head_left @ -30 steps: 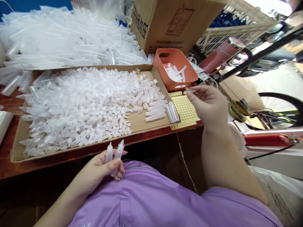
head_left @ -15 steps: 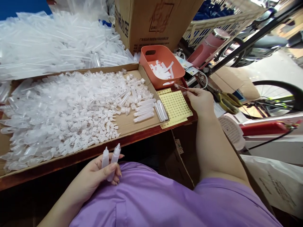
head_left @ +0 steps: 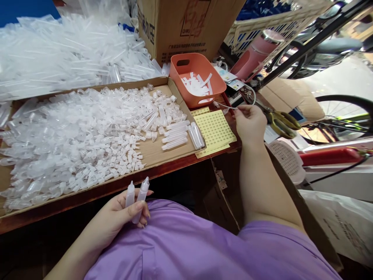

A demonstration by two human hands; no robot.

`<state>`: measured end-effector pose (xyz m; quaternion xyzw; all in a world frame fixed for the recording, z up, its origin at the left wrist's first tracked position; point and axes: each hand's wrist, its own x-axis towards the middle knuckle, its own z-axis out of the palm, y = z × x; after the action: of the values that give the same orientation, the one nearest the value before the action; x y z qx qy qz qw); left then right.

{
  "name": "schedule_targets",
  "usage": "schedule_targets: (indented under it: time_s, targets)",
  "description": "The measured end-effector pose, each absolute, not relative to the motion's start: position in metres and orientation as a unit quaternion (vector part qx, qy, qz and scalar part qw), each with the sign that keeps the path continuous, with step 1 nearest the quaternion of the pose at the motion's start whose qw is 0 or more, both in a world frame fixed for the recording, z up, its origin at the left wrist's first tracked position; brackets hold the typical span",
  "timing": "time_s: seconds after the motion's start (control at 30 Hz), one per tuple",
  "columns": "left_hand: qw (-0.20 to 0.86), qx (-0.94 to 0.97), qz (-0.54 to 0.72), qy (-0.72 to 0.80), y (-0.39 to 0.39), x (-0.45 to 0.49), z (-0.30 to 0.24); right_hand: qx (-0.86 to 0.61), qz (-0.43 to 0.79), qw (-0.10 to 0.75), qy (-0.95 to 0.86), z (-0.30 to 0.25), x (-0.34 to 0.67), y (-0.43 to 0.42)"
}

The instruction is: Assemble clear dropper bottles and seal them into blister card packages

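Biggest thing on our desk (head_left: pixel 180 165) is the flat cardboard tray (head_left: pixel 163 149), covered in a heap of clear caps and small bottles (head_left: pixel 72 136); behind it sits a pile of long clear tubes (head_left: pixel 58 54) and a brown carton (head_left: pixel 186 27). An orange basket (head_left: pixel 196 77) with white paper strips stands just beside the tray's far right corner, with a pink flask (head_left: pixel 256 52) further back. A row of finished bottles (head_left: pixel 177 136) lies at the tray's right end, next to the yellow sticker sheet (head_left: pixel 214 130). Yellow-handled scissors (head_left: pixel 279 120) lie right of that. Our left hand (head_left: pixel 116 217) rests low against the purple shirt, closed around two capped bottles (head_left: pixel 135 196), tips pointing up; same spot as a second ago. Change is on the right: our right hand (head_left: pixel 250 124) was raised off the desk with something small pinched, then dropped toward the sticker sheet, and now sits at its far right edge with fingertips pinched on what looks like a thin strip or sticker (head_left: pixel 225 105); too small to call. So the two bottles wait in the left hand while the right works at the sheet.
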<state>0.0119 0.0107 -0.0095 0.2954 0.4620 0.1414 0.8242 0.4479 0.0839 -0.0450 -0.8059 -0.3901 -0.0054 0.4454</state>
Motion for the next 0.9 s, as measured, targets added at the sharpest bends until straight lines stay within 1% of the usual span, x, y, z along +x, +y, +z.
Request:
schedule_targets:
  time_s: [0.1,0.17,0.23,0.27,0.33,0.43,0.53,0.67,0.77,0.83,0.9]
  targets:
    - [0.836,0.301,0.124,0.442,0.012,0.011,-0.013,-0.759,-0.023,0.452,-0.468,-0.027,0.415,0.074]
    - [0.841,0.305,0.117,0.431,0.013,0.011,-0.015,-0.718,0.023,0.417,-0.558,-0.010,0.388,0.070]
    - [0.842,0.310,0.114,0.427,0.013,0.012,-0.016,-0.665,0.090,0.332,-0.663,0.008,0.361,0.072]
    - [0.841,0.315,0.113,0.425,0.013,0.012,-0.016,-0.619,0.119,0.259,-0.732,0.016,0.347,0.076]
    - [0.839,0.324,0.108,0.423,0.013,0.012,-0.015,-0.557,0.130,0.151,-0.807,0.029,0.320,0.087]
    - [0.839,0.325,0.100,0.424,0.012,0.008,-0.015,-0.569,0.097,0.030,-0.816,0.040,0.283,0.107]
    - [0.840,0.319,0.114,0.424,0.008,0.001,-0.015,-0.584,0.074,-0.057,-0.806,0.044,0.257,0.121]
    - [0.833,0.330,0.114,0.429,0.006,-0.007,-0.016,-0.540,0.057,-0.112,-0.832,0.041,0.245,0.126]
    - [0.834,0.336,0.115,0.423,0.007,-0.010,-0.018,-0.481,0.027,-0.100,-0.870,0.033,0.247,0.124]
    - [0.838,0.337,0.117,0.413,0.009,-0.010,-0.019,-0.463,0.015,-0.081,-0.882,0.028,0.248,0.123]
    - [0.842,0.335,0.117,0.406,0.011,-0.009,-0.019,-0.453,0.016,-0.082,-0.887,0.024,0.249,0.122]
